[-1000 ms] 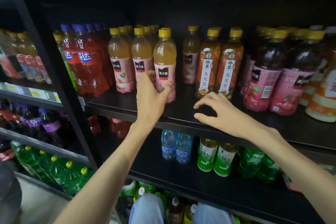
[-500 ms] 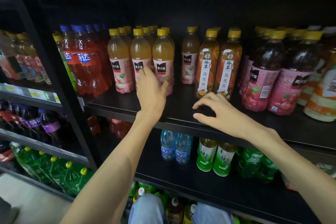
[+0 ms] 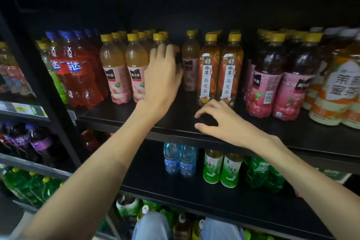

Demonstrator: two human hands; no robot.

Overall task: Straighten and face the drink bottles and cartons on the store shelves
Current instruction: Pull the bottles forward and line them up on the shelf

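While the right hand (image 3: 224,122) is resting on the front lip of the black shelf (image 3: 175,121), its fingers loosely curled and holding nothing, the left hand (image 3: 162,76) is reaching deeper in and covering the third peach juice bottle (image 3: 158,40) of the front row; its fingers are lying against that bottle, but whether they are wrapping it or only pressing is hidden from this side. Just left of the left hand two more peach juice bottles (image 3: 124,72) are standing upright, pink labels facing out. Between the hands and slightly beyond, two oolong tea bottles (image 3: 219,70) are standing side by side. Right of the right hand, dark plum drink bottles (image 3: 280,78) are crowding the shelf. All are smooth clear plastic with yellow caps. Below the hands, blue water bottles (image 3: 180,160) and green tea bottles (image 3: 222,169) are sitting on the lower shelf (image 3: 194,200).
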